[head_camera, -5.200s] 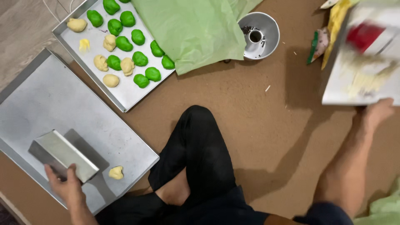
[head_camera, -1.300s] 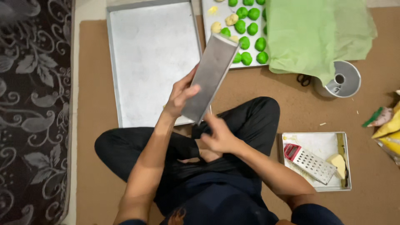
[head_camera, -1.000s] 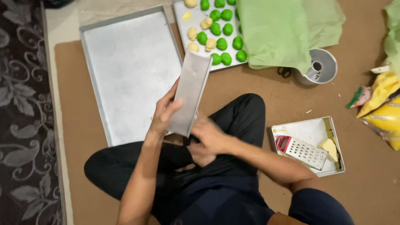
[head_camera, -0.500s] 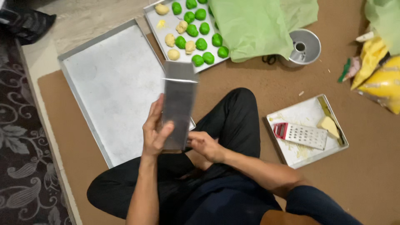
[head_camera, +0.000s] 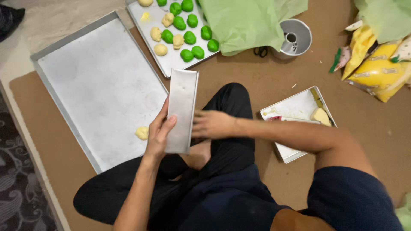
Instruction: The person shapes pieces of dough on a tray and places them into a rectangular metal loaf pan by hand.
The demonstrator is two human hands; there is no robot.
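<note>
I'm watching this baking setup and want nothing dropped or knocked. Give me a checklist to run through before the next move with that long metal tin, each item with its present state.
1. Left hand grips the long metal tin along its side: ok.
2. Right hand supports the tin: cannot tell; it is at the tin's right edge, contact unclear.
3. Tin held apart from the dough balls on the small tray: ok.
4. Bare surface on the large tray: ok, apart from one pale dough piece near its lower edge.
5. Inside of the tin clean: cannot tell; only its outside shows.
</note>
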